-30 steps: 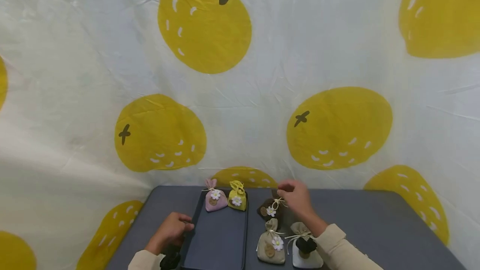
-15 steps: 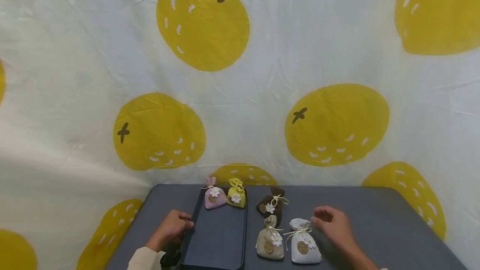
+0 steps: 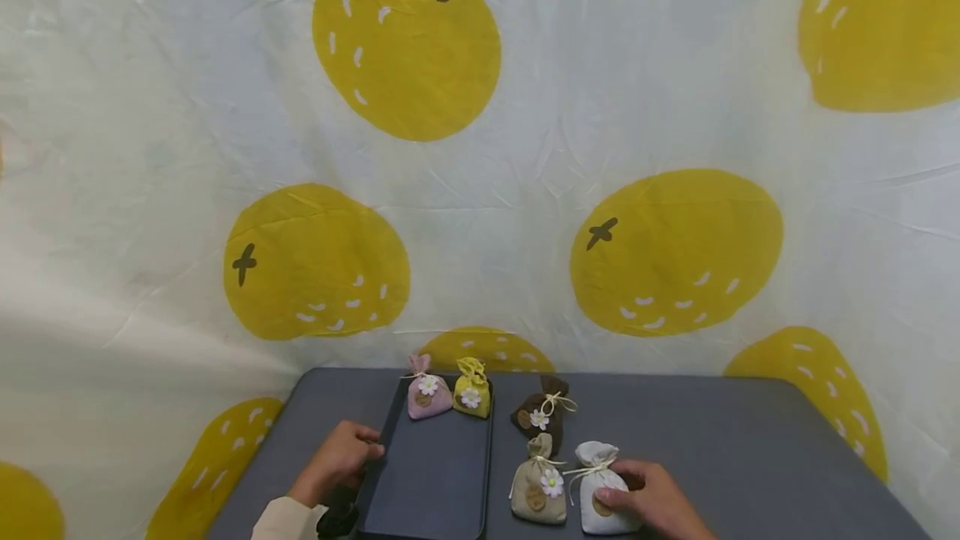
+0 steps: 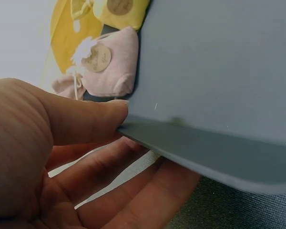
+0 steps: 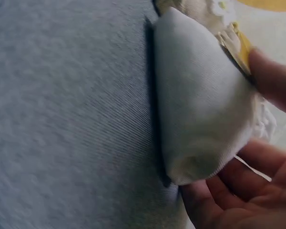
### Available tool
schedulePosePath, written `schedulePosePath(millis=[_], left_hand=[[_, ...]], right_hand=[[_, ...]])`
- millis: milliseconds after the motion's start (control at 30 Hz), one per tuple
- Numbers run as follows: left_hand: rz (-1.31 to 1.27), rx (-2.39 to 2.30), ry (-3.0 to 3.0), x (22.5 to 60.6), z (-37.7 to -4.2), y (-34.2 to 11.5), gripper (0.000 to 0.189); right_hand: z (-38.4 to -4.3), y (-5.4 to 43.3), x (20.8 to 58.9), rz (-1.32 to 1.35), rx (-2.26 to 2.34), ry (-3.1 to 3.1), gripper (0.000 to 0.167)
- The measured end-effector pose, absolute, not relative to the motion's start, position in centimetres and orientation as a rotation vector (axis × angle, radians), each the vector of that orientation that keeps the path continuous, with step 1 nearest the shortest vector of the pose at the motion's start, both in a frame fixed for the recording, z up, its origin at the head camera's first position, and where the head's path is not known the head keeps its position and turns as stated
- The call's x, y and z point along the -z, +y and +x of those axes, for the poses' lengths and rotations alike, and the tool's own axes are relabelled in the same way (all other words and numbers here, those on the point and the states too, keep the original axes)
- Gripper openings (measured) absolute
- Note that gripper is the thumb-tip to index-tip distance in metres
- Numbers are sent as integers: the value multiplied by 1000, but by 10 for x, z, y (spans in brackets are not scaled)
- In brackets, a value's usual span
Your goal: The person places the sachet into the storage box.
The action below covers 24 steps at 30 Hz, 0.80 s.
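My left hand (image 3: pixel 343 458) pinches the left rim of a dark grey tray (image 3: pixel 431 477); in the left wrist view its thumb lies over the rim (image 4: pixel 181 162) and its fingers are underneath. At the tray's far end sit a pink drawstring pouch (image 3: pixel 430 400) and a yellow pouch (image 3: pixel 471 401). My right hand (image 3: pixel 656 502) grips a white drawstring pouch (image 3: pixel 594 486) on the table, thumb across its front label and fingers along its right side. The right wrist view shows the white pouch (image 5: pixel 200 95) between thumb and fingers, its base close to the table.
Left of the white pouch stands a beige pouch (image 3: pixel 536 494) with a white flower. Behind the beige one lies a dark brown pouch (image 3: pixel 543 415). The grey table (image 3: pixel 720 440) ends at a fruit-print curtain (image 3: pixel 517 273).
My right hand has come from beside the brown pouch, out to the right, then back in to take hold of the white pouch. My left hand stays on the tray's rim.
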<state>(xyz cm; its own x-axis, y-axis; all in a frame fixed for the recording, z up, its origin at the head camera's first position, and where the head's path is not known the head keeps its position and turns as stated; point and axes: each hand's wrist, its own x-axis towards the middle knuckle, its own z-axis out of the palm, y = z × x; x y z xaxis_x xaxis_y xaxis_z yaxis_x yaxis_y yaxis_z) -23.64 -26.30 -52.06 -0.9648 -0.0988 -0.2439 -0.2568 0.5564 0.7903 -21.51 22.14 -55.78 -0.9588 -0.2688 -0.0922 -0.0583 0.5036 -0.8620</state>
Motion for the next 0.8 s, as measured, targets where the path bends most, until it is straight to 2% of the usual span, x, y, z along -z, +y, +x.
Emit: schedulePosePath(millis=[233, 433, 800], left_hand=[[-312, -1426, 2619, 521, -235, -261, 37], [-313, -1449, 2606, 521, -234, -261, 37], [-314, -1429, 2612, 518, -232, -261, 37]], right_hand=[[-216, 226, 559, -339, 1434, 2504, 50], [-209, 222, 558, -244, 1447, 2592, 55], [-205, 223, 555, -204, 1489, 2679, 39]])
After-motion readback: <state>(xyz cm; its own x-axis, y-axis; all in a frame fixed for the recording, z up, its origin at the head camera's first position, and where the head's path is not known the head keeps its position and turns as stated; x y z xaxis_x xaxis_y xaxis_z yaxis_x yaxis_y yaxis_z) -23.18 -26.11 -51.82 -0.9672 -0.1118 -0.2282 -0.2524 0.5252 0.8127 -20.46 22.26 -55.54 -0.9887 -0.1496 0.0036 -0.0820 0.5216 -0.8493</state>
